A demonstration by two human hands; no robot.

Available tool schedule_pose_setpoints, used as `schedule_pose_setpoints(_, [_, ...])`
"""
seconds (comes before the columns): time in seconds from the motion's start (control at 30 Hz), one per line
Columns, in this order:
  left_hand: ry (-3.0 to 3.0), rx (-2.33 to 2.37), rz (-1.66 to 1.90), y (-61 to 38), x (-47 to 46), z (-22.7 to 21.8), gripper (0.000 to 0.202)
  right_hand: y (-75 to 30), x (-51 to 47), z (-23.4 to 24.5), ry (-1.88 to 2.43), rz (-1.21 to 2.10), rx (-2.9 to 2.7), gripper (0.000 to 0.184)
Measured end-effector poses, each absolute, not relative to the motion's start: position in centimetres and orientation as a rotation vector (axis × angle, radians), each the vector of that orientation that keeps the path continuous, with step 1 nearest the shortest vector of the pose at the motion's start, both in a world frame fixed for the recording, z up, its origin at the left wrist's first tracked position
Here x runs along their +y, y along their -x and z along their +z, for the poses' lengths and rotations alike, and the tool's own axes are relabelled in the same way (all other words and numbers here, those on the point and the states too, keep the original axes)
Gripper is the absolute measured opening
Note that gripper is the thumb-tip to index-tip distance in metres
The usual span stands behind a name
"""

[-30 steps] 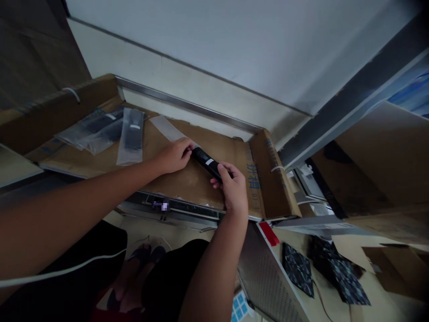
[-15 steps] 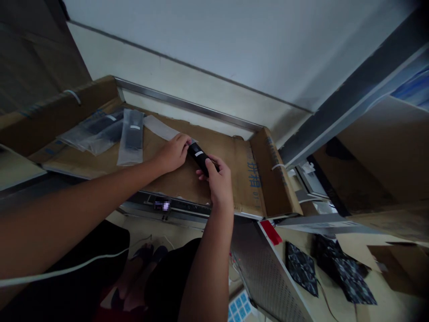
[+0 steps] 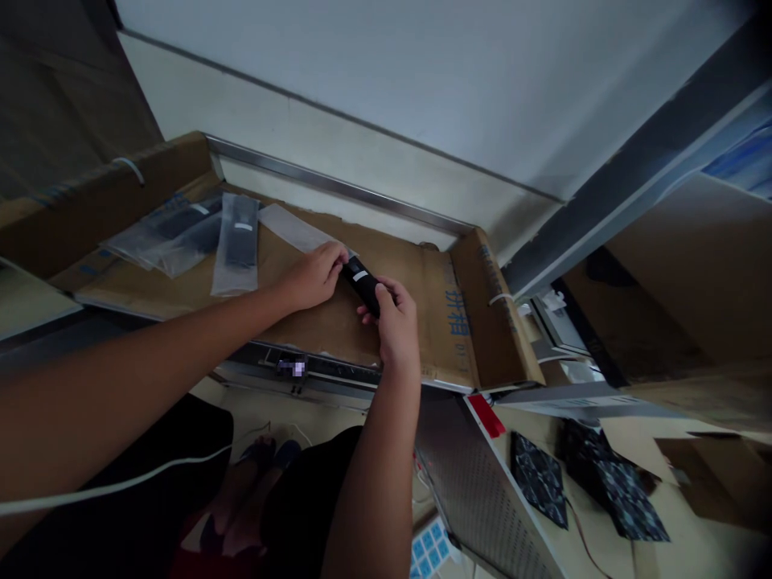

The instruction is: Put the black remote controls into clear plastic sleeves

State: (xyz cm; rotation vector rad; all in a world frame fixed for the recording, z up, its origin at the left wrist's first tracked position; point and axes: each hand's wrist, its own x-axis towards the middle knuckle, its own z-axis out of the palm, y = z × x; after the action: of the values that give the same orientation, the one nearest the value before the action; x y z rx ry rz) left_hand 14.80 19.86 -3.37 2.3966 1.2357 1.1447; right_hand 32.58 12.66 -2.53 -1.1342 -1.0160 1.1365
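Note:
My right hand [image 3: 396, 320] is wrapped round the lower end of a flat, long black item with a white label [image 3: 364, 280], thumb on top. What kind of item it is, I cannot make out. At its upper end my left hand [image 3: 319, 273] is closed, with fingertips pinching the near end of a clear plastic bag [image 3: 293, 227]. Whether the item's tip is inside the bag is hidden by the fingers. To the left lies a bagged black item [image 3: 242, 237] with a white label, beside more bagged black items [image 3: 186, 233] that overlap.
A cardboard tray [image 3: 422, 346] with raised sides lines the work surface, against a pale wall panel [image 3: 338, 88]. A white cable [image 3: 150, 474] crosses my left forearm. Patterned dark packets [image 3: 539, 478] and a large carton [image 3: 693, 281] are at right.
Both hands and the black item have shifted very slightly to the right. The grips look the same, and the bagged items lie where they were.

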Motion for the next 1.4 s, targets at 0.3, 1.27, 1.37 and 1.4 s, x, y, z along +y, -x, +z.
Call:
schedule_pose_setpoints(0.3, [-2.27,1.452,1.161,-15.0,19.9,-2.9,0.015,-32.3,12.4,-2.6,1.12,1.089,-1.222,0.038])
schedule_pose_setpoints(1.27, [-2.358,1.123,1.015,-15.1,17.7,-2.7,0.014,-32.7,12.6,-3.7,1.059,1.121,-1.535,0.078])
schedule_pose_setpoints(1.37, [-2.352,1.125,1.015,-15.2,17.4,-2.7,0.014,-33.0,12.7,-3.9,1.056,1.005,-1.658,0.081])
schedule_pose_setpoints(1.4, [-2.347,1.13,1.022,-15.2,17.4,-2.7,0.014,-33.0,12.8,-4.0,1.05,0.995,-1.664,0.081])
